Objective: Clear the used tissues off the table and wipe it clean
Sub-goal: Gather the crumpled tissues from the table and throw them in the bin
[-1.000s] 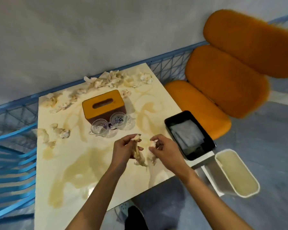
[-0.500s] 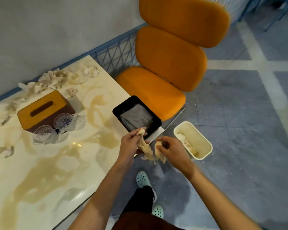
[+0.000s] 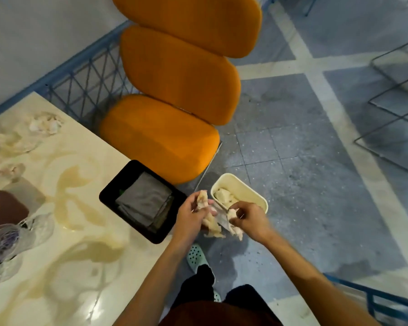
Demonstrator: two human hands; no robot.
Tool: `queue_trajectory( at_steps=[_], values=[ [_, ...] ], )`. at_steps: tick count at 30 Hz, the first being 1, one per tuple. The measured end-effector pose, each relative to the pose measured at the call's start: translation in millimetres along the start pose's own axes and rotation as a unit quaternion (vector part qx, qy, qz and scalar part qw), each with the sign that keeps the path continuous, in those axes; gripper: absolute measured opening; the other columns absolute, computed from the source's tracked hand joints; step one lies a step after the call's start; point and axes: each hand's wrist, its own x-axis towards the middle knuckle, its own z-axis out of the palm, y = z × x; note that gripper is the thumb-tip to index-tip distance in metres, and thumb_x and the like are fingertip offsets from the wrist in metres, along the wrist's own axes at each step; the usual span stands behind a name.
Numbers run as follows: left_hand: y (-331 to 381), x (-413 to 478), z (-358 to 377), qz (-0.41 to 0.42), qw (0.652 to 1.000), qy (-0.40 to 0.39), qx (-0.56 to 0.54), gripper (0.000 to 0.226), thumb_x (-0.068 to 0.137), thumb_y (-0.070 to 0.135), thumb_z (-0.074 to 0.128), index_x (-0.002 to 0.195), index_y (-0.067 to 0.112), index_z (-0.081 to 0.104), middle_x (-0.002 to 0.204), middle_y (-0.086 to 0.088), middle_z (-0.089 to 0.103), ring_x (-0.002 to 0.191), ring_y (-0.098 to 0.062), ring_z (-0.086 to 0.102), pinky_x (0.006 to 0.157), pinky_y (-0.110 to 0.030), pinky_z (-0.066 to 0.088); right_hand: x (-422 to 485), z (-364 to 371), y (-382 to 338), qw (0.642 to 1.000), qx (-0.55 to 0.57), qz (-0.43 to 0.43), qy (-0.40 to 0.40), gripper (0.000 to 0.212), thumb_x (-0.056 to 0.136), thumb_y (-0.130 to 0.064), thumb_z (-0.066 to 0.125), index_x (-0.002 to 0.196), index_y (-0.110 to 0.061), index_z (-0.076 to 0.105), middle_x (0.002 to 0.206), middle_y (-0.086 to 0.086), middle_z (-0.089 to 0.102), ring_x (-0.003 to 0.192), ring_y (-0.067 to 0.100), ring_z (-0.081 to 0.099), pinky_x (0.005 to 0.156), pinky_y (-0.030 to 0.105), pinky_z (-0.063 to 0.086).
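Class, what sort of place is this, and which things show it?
Probably a café or small eatery: a stained marble-look table with used tissues and glass cups, a padded orange chair, blue railing.

An orange padded chair [image 3: 174,74] stands on grey speckled floor [image 3: 304,161] before a blue lattice railing [image 3: 85,83].

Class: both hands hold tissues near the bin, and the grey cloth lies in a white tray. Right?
Colour is wrong: the head view shows the grey cloth in a black tray. The left hand and right hand hold tissues near the bin.
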Motion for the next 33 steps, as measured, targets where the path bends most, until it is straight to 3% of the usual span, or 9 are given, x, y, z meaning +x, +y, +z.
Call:
queue_trajectory(
  at_steps=[4, 8, 10, 14, 19, 22, 29, 33],
  values=[
    [5.7, 27.3, 10.2, -0.01, 0.999, -0.018, 0.032, 0.028, 0.093, 0.002, 0.059, 0.102, 0.028, 0.064, 0.106, -0.004, 0.072, 0.085, -0.024, 0.072, 0.076, -0.049, 0.057, 16.5, -15.1, 8.6, 0.999, 0.032, 0.02, 0.003, 0.019, 0.079, -0.004, 0.076, 0.097, -0.011, 0.073, 0.07, -0.013, 0.059, 0.064, 0.005, 0.054, 0.059, 0.006, 0.04],
    [14.4, 47.3, 21.8, -0.021, 0.998, -0.037, 0.04, 0.017, 0.097, 0.007, 0.056, 0.102, 0.022, 0.061, 0.103, -0.007, 0.07, 0.077, -0.017, 0.071, 0.05, -0.025, 0.052, 25.1, -21.2, 15.4, 0.998, 0.041, 0.043, -0.001, 0.018, 0.083, -0.007, 0.074, 0.098, -0.016, 0.072, 0.079, -0.007, 0.065, 0.066, 0.001, 0.057, 0.058, 0.005, 0.041],
    [13.0, 56.8, 28.1, -0.036, 0.997, -0.041, 0.046, 0.016, 0.096, 0.009, 0.057, 0.111, 0.015, 0.06, 0.102, -0.007, 0.07, 0.079, -0.018, 0.07, 0.044, -0.02, 0.046, 30.7, -22.5, 20.8, 0.997, 0.051, 0.051, 0.003, 0.019, 0.084, -0.008, 0.073, 0.099, -0.019, 0.071, 0.079, -0.006, 0.065, 0.067, 0.006, 0.058, 0.057, 0.005, 0.04],
    [2.8, 74.7, 43.8, -0.071, 0.996, -0.033, 0.052, 0.029, 0.094, 0.013, 0.06, 0.122, 0.02, 0.056, 0.112, -0.002, 0.068, 0.092, -0.017, 0.069, 0.053, -0.028, 0.054, 45.2, -25.0, 35.8, 0.996, 0.044, 0.076, -0.004, 0.023, 0.087, -0.013, 0.071, 0.109, -0.019, 0.07, 0.086, -0.003, 0.068, 0.071, 0.003, 0.059, 0.055, 0.005, 0.039],
    [-7.6, 94.7, 60.4, -0.067, 0.994, -0.002, 0.086, 0.025, 0.087, 0.007, 0.064, 0.103, 0.026, 0.061, 0.097, 0.004, 0.069, 0.086, -0.014, 0.067, 0.065, -0.027, 0.055, 65.0, -30.4, 48.5, 0.997, 0.025, 0.072, -0.001, 0.024, 0.09, -0.012, 0.067, 0.113, -0.015, 0.069, 0.088, -0.002, 0.063, 0.071, 0.003, 0.054, 0.056, 0.002, 0.039],
    [-18.1, 108.1, 69.7, -0.073, 0.992, 0.023, 0.1, 0.026, 0.084, 0.005, 0.066, 0.106, 0.018, 0.064, 0.104, -0.004, 0.07, 0.088, -0.013, 0.067, 0.063, -0.018, 0.049, 73.2, -31.3, 65.2, 0.996, 0.028, 0.082, -0.009, 0.025, 0.089, -0.012, 0.066, 0.113, -0.019, 0.07, 0.083, -0.007, 0.06, 0.071, 0.004, 0.055, 0.054, 0.003, 0.037],
    [-52.6, 150.3, 88.9, -0.101, 0.991, 0.057, 0.07, 0.029, 0.085, -0.003, 0.063, 0.107, 0.016, 0.064, 0.101, -0.001, 0.07, 0.085, -0.012, 0.067, 0.06, -0.018, 0.052, 101.9, -16.9, 112.4, 0.994, 0.026, 0.098, -0.03, 0.032, 0.088, -0.012, 0.067, 0.118, -0.022, 0.068, 0.085, -0.005, 0.062, 0.07, 0.002, 0.056, 0.058, 0.006, 0.038],
    [-79.8, 180.6, 99.8, -0.103, 0.989, 0.073, 0.077, 0.029, 0.084, -0.007, 0.062, 0.097, 0.018, 0.063, 0.095, -0.003, 0.069, 0.083, -0.015, 0.067, 0.063, -0.023, 0.054, 124.5, -3.0, 137.8, 0.992, 0.026, 0.115, -0.054, 0.033, 0.088, -0.013, 0.066, 0.12, -0.021, 0.067, 0.091, -0.001, 0.062, 0.072, 0.009, 0.058, 0.068, 0.021, 0.047]
  ],
)
